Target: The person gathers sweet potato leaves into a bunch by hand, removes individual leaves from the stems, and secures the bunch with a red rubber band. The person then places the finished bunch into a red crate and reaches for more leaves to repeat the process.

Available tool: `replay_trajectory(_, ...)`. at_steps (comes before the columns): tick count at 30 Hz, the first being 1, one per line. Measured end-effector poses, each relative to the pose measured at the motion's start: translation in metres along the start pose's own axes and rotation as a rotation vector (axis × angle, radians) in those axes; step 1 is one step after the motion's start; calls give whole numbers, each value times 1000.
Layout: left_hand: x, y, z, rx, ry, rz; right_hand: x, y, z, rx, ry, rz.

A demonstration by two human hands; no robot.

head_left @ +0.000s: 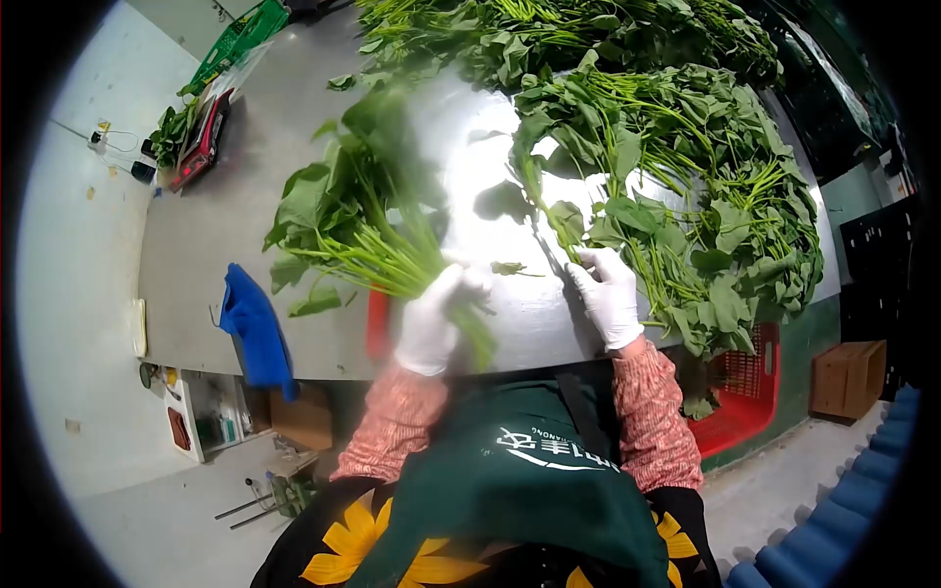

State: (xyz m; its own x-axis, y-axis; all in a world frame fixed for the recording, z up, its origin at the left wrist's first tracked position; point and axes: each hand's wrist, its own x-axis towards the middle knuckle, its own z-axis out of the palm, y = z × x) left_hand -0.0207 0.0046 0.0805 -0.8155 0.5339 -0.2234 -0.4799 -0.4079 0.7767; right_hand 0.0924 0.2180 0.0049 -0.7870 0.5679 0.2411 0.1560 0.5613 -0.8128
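Observation:
My left hand (431, 318), in a white glove, is closed around a bunch of leafy green stems (377, 255). Its leaves fan up and to the left over the metal table, and the top is smeared by motion. My right hand (608, 294), gloved too, pinches the lower end of a leafy green stem (564, 230) beside the big pile of greens (706, 186). Between the hands, a small loose leaf (508, 268) lies on the bright tabletop.
The metal table (235, 186) carries more greens (578, 34) at its far edge. On the left are a red device (203, 142), a green crate (235, 44) and a blue cloth (253, 323) at the near edge. A red basket (730, 402) stands below right, near a cardboard box (848, 380).

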Motion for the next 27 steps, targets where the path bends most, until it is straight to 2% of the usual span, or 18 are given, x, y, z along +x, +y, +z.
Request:
replay_trajectory(3,5,-11,-5,-69,27,-65,-3,-35,-17,665,-18,414)
replay_trajectory(6,8,-16,5,-44,37,-117,-7,-53,-25,765,-14,443)
replay_trajectory(9,6,-21,13,-27,106,-194,-10,-58,-19,634,-17,356)
replay_trajectory(10,7,-27,11,10,74,-152,-13,-61,-16,588,-30,334)
replay_trajectory(11,4,-29,14,14,53,-174,-19,-60,-10,353,-147,215)
replay_trajectory(12,1,-29,21,19,22,-199,-21,-69,-7,349,-176,172)
replay_trajectory(14,-3,-32,22,-74,-48,-263,-26,-83,-1,219,-171,-54)
replay_trajectory(16,-8,-27,33,-62,77,-310,-25,-101,-6,178,-135,-127)
replay_trajectory(19,-3,-38,21,-83,79,-318,-28,-103,-6,142,-54,-250)
replay_trajectory(22,8,-32,16,-142,137,-358,-43,-103,-8,147,131,-375)
replay_trajectory(23,10,-23,14,-161,112,-352,-47,-107,-15,71,97,-382)
replay_trajectory(24,12,-14,11,-177,85,-347,-41,-106,-25,286,149,-408)
replay_trajectory(26,18,-16,-6,-232,-15,-294,-54,-97,-25,864,306,179)
replay_trajectory(27,15,-13,-5,-243,-19,-293,-48,-84,-29,985,366,208)
